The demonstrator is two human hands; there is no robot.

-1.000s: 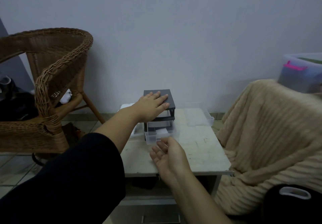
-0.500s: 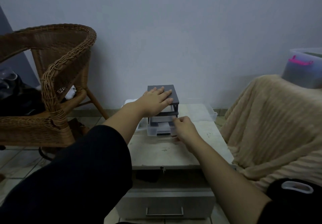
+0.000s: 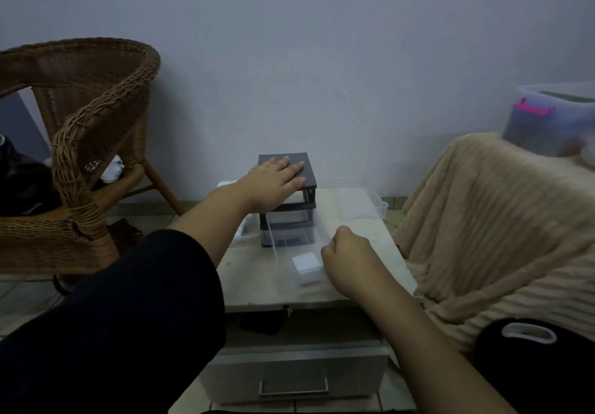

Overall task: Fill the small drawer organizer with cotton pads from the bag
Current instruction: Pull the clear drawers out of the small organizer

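A small dark grey drawer organizer (image 3: 307, 172) stands at the back of the low white table (image 3: 251, 288). My left hand (image 3: 273, 181) lies flat on its top, fingers spread. My right hand (image 3: 351, 259) is closed on the right front corner of a clear plastic drawer (image 3: 283, 272), which is pulled out of the organizer toward me. A small stack of white square cotton pads (image 3: 306, 264) lies in the drawer next to my right fist. A white packet (image 3: 225, 185), partly hidden by my left arm, sits left of the organizer.
Another clear plastic drawer (image 3: 360, 201) lies on the table to the organizer's right. A wicker chair (image 3: 96, 143) stands at left. A beige blanket (image 3: 489, 220) covers furniture at right, with a plastic storage box (image 3: 553, 117) on it. Under the tabletop is a cabinet drawer (image 3: 293, 378).
My right hand took hold of the clear drawer's front and drew it out of the organizer toward me, baring the cotton pads inside. My left hand stayed on the organizer's top.
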